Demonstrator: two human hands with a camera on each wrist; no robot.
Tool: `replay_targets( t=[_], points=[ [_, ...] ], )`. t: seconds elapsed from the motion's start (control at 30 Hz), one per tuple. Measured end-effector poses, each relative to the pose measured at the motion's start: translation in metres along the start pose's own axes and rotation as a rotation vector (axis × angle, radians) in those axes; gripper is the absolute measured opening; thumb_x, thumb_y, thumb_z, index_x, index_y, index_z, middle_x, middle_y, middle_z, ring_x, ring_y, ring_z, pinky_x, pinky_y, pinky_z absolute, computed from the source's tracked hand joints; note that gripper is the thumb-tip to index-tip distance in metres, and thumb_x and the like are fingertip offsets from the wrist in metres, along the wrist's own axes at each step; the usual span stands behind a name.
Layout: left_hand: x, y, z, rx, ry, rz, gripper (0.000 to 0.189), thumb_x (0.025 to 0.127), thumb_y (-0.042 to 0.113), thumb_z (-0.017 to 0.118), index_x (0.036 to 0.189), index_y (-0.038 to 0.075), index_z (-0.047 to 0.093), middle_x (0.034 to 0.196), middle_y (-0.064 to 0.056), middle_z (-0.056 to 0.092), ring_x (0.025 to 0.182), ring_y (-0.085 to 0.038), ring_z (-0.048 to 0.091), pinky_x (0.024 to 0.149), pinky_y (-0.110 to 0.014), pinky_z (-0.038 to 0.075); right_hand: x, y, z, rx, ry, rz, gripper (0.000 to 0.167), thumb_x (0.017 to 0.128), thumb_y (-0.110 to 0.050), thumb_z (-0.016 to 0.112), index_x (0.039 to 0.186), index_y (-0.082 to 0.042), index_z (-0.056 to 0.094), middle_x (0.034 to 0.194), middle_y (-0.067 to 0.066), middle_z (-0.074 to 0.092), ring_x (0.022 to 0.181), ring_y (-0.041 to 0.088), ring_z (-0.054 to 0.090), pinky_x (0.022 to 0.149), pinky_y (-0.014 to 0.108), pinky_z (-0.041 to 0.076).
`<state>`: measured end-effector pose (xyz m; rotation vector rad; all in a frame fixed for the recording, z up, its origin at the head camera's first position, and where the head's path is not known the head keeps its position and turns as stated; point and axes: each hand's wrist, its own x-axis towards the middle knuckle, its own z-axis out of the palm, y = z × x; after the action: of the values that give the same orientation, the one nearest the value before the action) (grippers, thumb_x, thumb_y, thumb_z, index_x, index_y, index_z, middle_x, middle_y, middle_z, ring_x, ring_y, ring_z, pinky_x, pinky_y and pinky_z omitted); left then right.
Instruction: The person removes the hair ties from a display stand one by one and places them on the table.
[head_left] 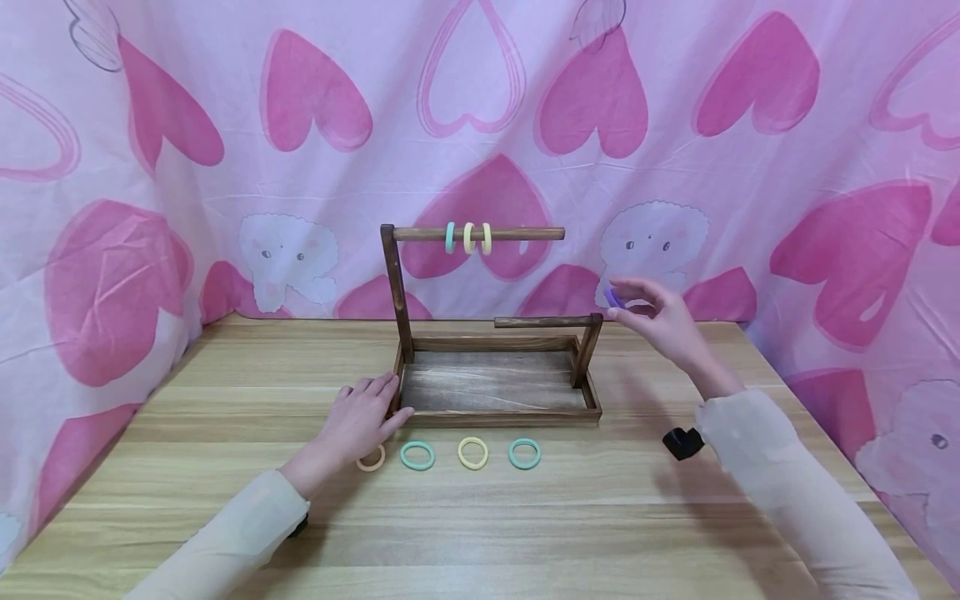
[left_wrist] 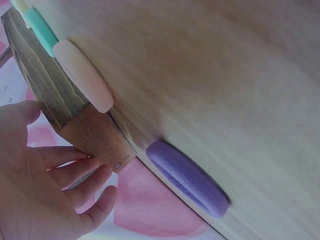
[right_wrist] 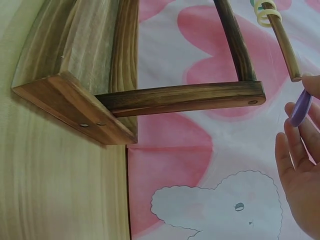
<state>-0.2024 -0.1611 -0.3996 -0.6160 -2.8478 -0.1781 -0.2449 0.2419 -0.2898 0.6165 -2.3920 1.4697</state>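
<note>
My right hand [head_left: 660, 321] is raised to the right of a wooden two-bar stand [head_left: 487, 418], pinching a purple hair tie [head_left: 615, 298] between thumb and fingers. In the right wrist view that purple hair tie [right_wrist: 301, 108] overlaps the area near the upper bar's free end. At the stand's left end, my left hand [head_left: 360, 417] rests on the tray edge with its fingers extended. Hanging on the upper bar [head_left: 528, 234] are a mint hair tie [head_left: 450, 238] and two yellow ones [head_left: 487, 239]. The lower bar [head_left: 536, 322] carries none.
Before the stand lie a peach hair tie [head_left: 371, 469], a mint one [head_left: 417, 467], a yellow one [head_left: 473, 467] and a teal one [head_left: 525, 467]. Another purple hair tie [left_wrist: 187, 180] appears only in the left wrist view. A pink heart-print cloth [head_left: 480, 100] hangs behind the table.
</note>
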Motion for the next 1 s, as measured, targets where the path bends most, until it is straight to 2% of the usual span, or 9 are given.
replay_targets(
  t=[0.17,0.3,0.47,0.67,0.8,1.0],
  points=[
    [0.0,0.0,0.0,0.004,-0.003,0.0,0.06,0.087,0.046,0.047,0.123,-0.002,0.049,0.125,-0.016,0.047,0.109,-0.035,0.044,0.078,-0.049,0.035,-0.006,0.003,-0.001,-0.01,-0.009,-0.016,0.042,0.082,-0.002,0.061,0.12,0.008,0.047,0.111,0.022,0.053,0.093,0.011,0.053,0.077,0.018,0.042],
    [0.001,-0.001,0.0,0.003,-0.006,-0.004,0.06,0.087,0.046,0.047,0.124,-0.002,0.049,0.125,-0.016,0.046,0.109,-0.035,0.043,0.079,-0.049,0.035,-0.01,0.015,-0.003,-0.007,-0.03,-0.005,0.043,0.082,-0.004,0.061,0.122,0.004,0.047,0.116,0.021,0.051,0.096,0.005,0.052,0.077,0.018,0.042],
    [0.001,-0.001,0.0,0.003,-0.008,-0.005,0.06,0.087,0.046,0.047,0.124,-0.002,0.049,0.125,-0.016,0.046,0.11,-0.035,0.043,0.079,-0.049,0.035,-0.016,0.024,-0.003,0.012,-0.062,0.012,0.045,0.082,-0.005,0.062,0.124,0.0,0.047,0.115,0.019,0.052,0.092,0.01,0.056,0.073,0.021,0.046],
    [0.0,-0.001,0.0,0.0,-0.008,-0.006,0.06,0.087,0.045,0.048,0.124,-0.002,0.049,0.125,-0.016,0.046,0.11,-0.035,0.043,0.079,-0.049,0.035,-0.028,0.009,0.003,0.037,-0.104,-0.025,0.043,0.08,0.005,0.06,0.121,0.008,0.045,0.112,0.025,0.052,0.087,0.013,0.057,0.069,0.023,0.047],
    [0.0,0.0,0.0,0.0,-0.007,-0.007,0.059,0.087,0.045,0.048,0.124,-0.002,0.049,0.125,-0.016,0.046,0.11,-0.035,0.043,0.079,-0.049,0.035,-0.036,0.001,0.007,0.003,-0.121,-0.065,0.042,0.078,0.008,0.061,0.117,0.011,0.047,0.108,0.026,0.053,0.085,0.014,0.056,0.07,0.021,0.045],
    [0.0,0.001,0.0,-0.002,-0.003,-0.005,0.059,0.087,0.043,0.05,0.123,-0.002,0.049,0.125,-0.017,0.046,0.11,-0.035,0.043,0.079,-0.049,0.035,-0.046,0.0,0.013,-0.063,-0.156,-0.055,0.039,0.076,0.006,0.063,0.114,0.008,0.052,0.104,0.018,0.058,0.086,0.025,0.055,0.074,0.021,0.043]
  ],
)
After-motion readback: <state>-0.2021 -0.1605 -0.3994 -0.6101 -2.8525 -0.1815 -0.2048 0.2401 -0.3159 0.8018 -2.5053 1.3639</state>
